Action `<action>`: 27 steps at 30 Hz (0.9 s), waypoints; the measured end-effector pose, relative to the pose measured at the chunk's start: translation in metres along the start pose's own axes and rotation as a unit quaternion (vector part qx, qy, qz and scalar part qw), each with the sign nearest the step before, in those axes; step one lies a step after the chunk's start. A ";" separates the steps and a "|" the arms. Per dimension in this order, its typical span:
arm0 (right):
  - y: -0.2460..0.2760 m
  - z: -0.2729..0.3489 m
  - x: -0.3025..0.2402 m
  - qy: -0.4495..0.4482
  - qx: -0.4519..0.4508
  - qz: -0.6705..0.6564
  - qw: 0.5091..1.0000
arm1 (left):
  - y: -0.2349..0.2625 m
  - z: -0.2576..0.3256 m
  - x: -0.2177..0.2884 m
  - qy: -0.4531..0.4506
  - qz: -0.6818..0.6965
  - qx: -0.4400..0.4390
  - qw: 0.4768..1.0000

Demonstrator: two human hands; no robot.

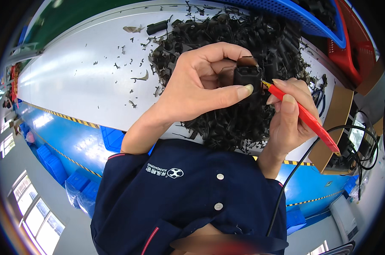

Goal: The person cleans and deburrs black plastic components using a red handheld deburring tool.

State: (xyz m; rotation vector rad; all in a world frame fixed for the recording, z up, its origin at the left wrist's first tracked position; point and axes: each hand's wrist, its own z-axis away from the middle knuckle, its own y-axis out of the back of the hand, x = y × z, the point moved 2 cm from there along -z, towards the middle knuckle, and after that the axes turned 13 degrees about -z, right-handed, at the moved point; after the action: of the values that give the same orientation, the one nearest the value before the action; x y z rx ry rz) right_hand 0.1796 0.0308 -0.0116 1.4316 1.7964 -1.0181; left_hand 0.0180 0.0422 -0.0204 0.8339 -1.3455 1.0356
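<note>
Black and single, the part point(248, 77) is pinched in the left hand point(203, 83) over an uncountable black heap point(188, 40). The right hand point(292, 117) grips one red tool point(309, 119), tip by the part's right edge, contact unclear. Leftward, the table point(73, 76) has wide room among sparse scraps point(142, 76); one blue basket point(315, 27) borders the heap's far right.

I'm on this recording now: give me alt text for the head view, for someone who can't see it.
A person's left hand holds a small black part while the right hand holds a slim red tool, its tip at the part's edge. Below, a heap of dark pieces covers part of a white table.
</note>
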 end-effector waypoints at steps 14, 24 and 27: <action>-0.002 -0.001 0.004 0.021 -0.008 0.065 0.998 | 0.004 -0.001 -0.010 -0.057 -0.040 -0.008 0.998; 0.003 0.003 0.011 -0.085 0.018 -0.069 0.994 | 0.000 -0.002 -0.009 -0.099 -0.041 0.043 0.993; 0.003 0.003 0.015 -0.033 0.001 -0.042 0.999 | -0.003 -0.001 -0.008 -0.092 -0.048 0.046 0.994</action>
State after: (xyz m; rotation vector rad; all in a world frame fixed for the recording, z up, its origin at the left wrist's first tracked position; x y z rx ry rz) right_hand 0.1797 0.0363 -0.0261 1.3170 1.8211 -1.0973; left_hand 0.0219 0.0413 -0.0279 1.0742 -1.4052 0.9682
